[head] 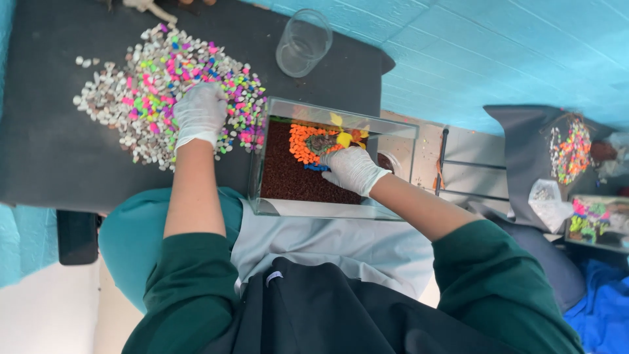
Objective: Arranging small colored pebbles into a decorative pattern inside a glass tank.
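Coloured pebbles (164, 85) lie heaped on the dark surface (39, 157) just left of a clear glass tank (341, 121), while more of them, orange ones, form a patch (300, 144) on the tank's brown gravel bed (288, 177). Seen from the head camera, the gloved left hand (200, 115) rests palm-down on the heap beside the tank, fingers curled into the stones; whether they pinch any cannot be told. The gloved right hand (352, 169) reaches inside the tank near the orange patch, fingers bent low, their contents hidden. An empty clear cup (303, 42) lies beyond the tank. The pebbles look small, hard, smooth and light, likely to roll and slip, and best pinched singly between fingertips or scooped in a cupped palm.
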